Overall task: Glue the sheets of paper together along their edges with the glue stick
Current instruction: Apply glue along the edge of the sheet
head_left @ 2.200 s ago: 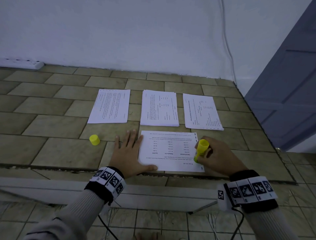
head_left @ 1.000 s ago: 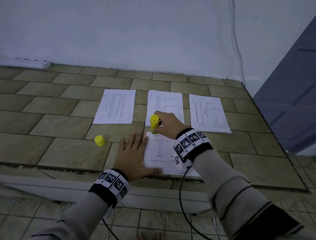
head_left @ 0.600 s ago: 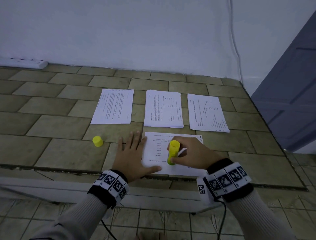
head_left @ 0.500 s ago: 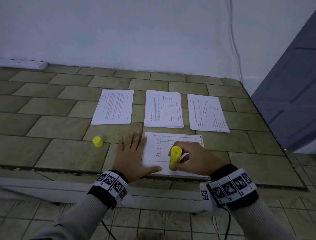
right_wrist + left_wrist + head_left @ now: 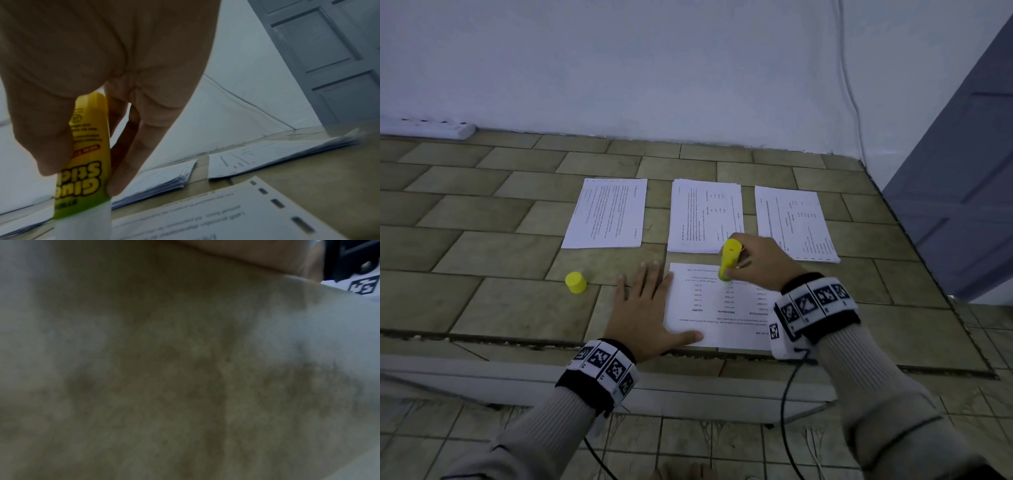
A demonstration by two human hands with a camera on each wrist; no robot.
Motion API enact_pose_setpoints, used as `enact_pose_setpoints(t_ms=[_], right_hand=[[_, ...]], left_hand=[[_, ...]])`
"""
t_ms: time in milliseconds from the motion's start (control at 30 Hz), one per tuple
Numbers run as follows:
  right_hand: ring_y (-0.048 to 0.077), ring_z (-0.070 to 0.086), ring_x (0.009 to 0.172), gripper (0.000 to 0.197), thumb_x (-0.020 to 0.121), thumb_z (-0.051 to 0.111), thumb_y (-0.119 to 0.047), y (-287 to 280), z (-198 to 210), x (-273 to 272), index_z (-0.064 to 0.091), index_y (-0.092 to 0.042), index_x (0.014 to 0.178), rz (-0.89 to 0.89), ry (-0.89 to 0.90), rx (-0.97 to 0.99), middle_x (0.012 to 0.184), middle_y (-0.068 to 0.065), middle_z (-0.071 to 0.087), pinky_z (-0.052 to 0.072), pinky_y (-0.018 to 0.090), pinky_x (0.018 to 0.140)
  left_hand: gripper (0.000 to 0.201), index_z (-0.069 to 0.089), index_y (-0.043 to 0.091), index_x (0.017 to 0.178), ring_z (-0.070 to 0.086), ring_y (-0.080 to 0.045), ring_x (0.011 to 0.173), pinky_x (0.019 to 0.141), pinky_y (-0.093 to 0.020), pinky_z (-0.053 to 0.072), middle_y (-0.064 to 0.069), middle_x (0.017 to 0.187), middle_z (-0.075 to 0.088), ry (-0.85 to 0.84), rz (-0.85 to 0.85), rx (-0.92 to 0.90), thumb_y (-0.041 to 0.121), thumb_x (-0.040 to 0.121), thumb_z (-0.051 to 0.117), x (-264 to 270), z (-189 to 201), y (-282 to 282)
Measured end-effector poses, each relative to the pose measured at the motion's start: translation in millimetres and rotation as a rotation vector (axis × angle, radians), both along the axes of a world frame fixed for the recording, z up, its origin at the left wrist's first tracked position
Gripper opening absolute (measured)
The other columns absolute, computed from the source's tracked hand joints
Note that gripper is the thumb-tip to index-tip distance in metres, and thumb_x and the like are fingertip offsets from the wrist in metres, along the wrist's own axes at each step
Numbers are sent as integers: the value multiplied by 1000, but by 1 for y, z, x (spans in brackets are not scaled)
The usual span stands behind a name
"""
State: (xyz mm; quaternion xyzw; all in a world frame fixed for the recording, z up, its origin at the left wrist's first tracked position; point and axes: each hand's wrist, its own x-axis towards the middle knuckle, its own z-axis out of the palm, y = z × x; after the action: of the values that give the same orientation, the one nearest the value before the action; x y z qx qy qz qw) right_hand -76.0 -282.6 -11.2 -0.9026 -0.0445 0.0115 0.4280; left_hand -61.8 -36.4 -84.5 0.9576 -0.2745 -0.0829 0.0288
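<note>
Glue stick (image 5: pixel 729 258) gripped by right hand (image 5: pixel 758 262) fingers; left hand (image 5: pixel 642 317) flat, fingers spread, on sheet (image 5: pixel 717 308).

The head camera looks down at the tiled surface (image 5: pixel 482 253); the left wrist camera is pressed against it; the right wrist camera, very near, shares the paper stacks (image 5: pixel 277 152).

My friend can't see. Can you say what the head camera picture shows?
A right hand presses a yellow glue stick onto the near sheet of paper, held flat by the left hand. Its yellow cap stands on the tiles beside three paper stacks.
</note>
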Motion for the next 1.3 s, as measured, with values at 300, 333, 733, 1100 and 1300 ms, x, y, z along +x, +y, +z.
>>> enact_pose_setpoints(t_ms=[300,333,733,1100,1300], right_hand=[[14,66,82,15,74,74,-4,-9,-5,2,62,-4,83,-62,-61,-24,88,3,70,51,22,71],[11,66,81,15,75,75,-4,-12,-5,-7,62,-4,82,-42,-73,-2,86,1,70,51,19,71],[6,65,79,21,62,67,-29,-43,-8,-104,65,-22,81,-62,7,49,83,-9,68,54,21,70],[8,63,78,19,73,75,-8,-47,-10,-84,63,-20,82,-110,-104,-104,83,-6,67,53,27,69],[19,62,77,14,77,72,-6,-58,-8,-40,58,-9,79,-191,-133,-184,84,5,66,50,27,66]], left_hand=[[138,1,19,156,-17,-24,149,117,-57,-10,-6,162,-14,-10,-1,-29,104,48,3,0,-2,0],[138,1,19,156,-17,-24,149,117,-57,-10,-6,162,-15,-10,0,-29,104,48,2,0,-2,0],[139,-1,19,156,-15,-25,149,118,-57,-7,-7,163,-13,-12,2,1,104,45,-2,0,-1,-1],[140,-4,20,155,-18,-25,148,117,-58,-8,-7,162,-17,6,-1,12,104,43,-5,-1,2,-1],[141,-4,19,155,-18,-25,148,117,-58,-8,-7,162,-16,13,-2,10,104,43,-4,-1,3,-1]])
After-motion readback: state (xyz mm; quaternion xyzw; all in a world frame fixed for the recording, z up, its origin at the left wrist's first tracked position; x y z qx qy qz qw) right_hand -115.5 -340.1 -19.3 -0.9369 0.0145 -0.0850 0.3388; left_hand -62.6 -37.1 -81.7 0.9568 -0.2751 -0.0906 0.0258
